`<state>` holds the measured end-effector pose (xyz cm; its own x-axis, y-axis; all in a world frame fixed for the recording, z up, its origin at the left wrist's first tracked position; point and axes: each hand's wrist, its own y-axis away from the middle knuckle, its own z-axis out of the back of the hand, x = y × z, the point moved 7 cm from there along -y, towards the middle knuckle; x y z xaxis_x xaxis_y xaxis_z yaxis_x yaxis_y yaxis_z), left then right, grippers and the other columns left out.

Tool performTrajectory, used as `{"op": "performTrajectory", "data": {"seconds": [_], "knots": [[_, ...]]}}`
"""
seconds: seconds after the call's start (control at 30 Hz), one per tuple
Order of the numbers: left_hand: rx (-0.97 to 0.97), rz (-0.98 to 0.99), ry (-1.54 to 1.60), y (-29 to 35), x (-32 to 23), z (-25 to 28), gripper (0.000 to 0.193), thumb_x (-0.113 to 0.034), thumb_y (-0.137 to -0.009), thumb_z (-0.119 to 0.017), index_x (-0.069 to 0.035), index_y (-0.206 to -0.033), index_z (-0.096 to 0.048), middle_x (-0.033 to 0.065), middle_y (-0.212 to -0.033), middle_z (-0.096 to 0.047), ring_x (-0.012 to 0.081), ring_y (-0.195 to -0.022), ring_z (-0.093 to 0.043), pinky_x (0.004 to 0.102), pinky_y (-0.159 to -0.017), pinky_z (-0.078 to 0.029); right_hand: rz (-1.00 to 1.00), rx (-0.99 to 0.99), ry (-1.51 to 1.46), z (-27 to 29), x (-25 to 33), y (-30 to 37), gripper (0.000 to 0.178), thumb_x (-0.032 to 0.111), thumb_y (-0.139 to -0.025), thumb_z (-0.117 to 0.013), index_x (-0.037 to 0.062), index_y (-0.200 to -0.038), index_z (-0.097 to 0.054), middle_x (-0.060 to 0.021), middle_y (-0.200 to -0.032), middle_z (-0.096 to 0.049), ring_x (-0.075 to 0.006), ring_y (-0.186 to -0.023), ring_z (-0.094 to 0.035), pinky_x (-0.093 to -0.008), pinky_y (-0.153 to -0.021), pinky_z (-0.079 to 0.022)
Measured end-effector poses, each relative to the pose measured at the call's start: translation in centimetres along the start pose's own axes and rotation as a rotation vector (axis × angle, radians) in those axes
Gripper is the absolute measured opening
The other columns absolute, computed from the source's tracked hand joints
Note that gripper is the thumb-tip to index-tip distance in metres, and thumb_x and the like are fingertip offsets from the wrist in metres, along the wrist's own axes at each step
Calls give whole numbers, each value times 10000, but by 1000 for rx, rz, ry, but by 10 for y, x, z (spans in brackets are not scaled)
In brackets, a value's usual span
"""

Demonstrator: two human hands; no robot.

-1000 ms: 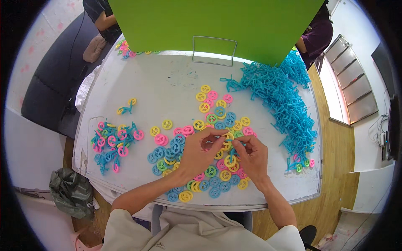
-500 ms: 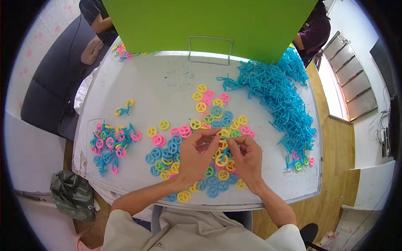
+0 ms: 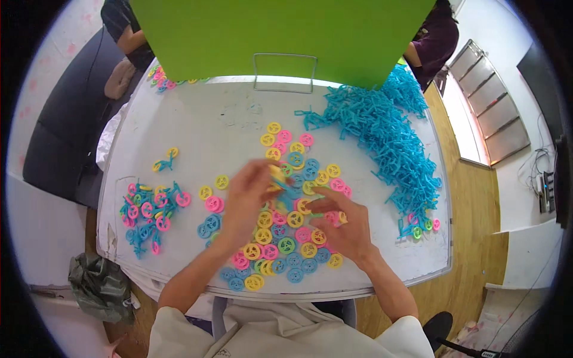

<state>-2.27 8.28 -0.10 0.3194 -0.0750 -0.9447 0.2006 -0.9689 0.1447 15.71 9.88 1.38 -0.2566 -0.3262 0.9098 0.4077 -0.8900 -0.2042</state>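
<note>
Above the loose wheels my left hand point(image 3: 243, 192), smeared by motion, pinches a small toy bike point(image 3: 286, 190) with a blue frame and yellow wheel. The toy is blurred too, so its details do not show. My right hand point(image 3: 349, 231) is apart from it, to the right, fingers loosely spread with nothing visible in them. Beneath both hands spreads a heap of small spoked plastic wheels point(image 3: 286, 245) in yellow, pink, blue and green.
Joined toy bikes lie in a pile point(image 3: 146, 210) at the left, with another point(image 3: 166, 160) farther back. A large heap of blue frames point(image 3: 388, 137) covers the right side. Behind the white table point(image 3: 197, 125) stands a green panel point(image 3: 280, 36); people sit beyond it.
My hands have come apart; the left moved left and up with the toy bike, the right dropped slightly and opened. The whole view shifted a little.
</note>
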Motion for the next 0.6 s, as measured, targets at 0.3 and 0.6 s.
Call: {"op": "performTrajectory", "data": {"seconds": [0.3,0.6], "knots": [[-622,-342,-1304,-16,-102,143,204,-180,-855,-477,-28,-788,-595,130,-784,-637,283,-731,-618,356,-666,-483,26,-397,741,95,-53,-13,219,48,-750,-703,45,-966,-670,-109,-826,-614,-247,-711,-581,-330,-671,-475],[-632,-503,-1621,-12,-91,150,96,-75,-817,-551,-7,-828,-618,173,-872,-622,383,-804,-582,421,-734,-472,-104,-325,751,90,-67,-11,102,24,-777,-664,17,-877,-643,-133,-865,-567,-270,-752,-569,-350,-680,-460]]}}
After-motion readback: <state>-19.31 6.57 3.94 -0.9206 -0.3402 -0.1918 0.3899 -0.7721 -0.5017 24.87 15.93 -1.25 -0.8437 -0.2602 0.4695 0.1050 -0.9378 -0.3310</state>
